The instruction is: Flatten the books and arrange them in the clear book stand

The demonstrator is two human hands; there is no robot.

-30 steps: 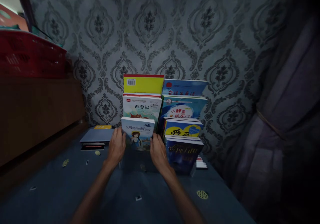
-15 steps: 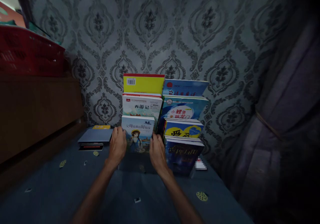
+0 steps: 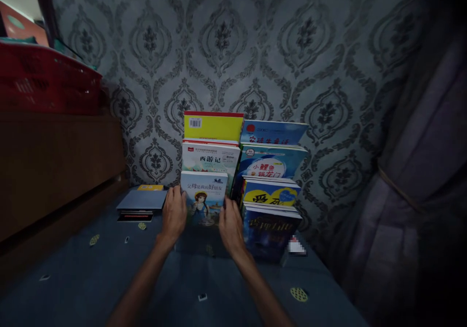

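A tiered stand of upright books stands against the patterned wall. In the left column's front row is a pale blue book with a cartoon girl (image 3: 203, 198). My left hand (image 3: 174, 215) grips its left edge and my right hand (image 3: 230, 225) grips its right edge, fingers curled round the sides. Behind it stand a white book with a red label (image 3: 210, 159) and a yellow book with a barcode (image 3: 213, 126). The right column holds several blue and yellow covered books (image 3: 272, 190).
A flat stack of books (image 3: 140, 203) lies on the blue patterned surface (image 3: 91, 278) to the left. A wooden board (image 3: 54, 166) rises at the left with a red basket (image 3: 44, 81) on top. A dark curtain (image 3: 419, 181) hangs at the right.
Both hands stay on the sides of the front book. The view has shifted slightly, so everything sits a little lower and to the right.
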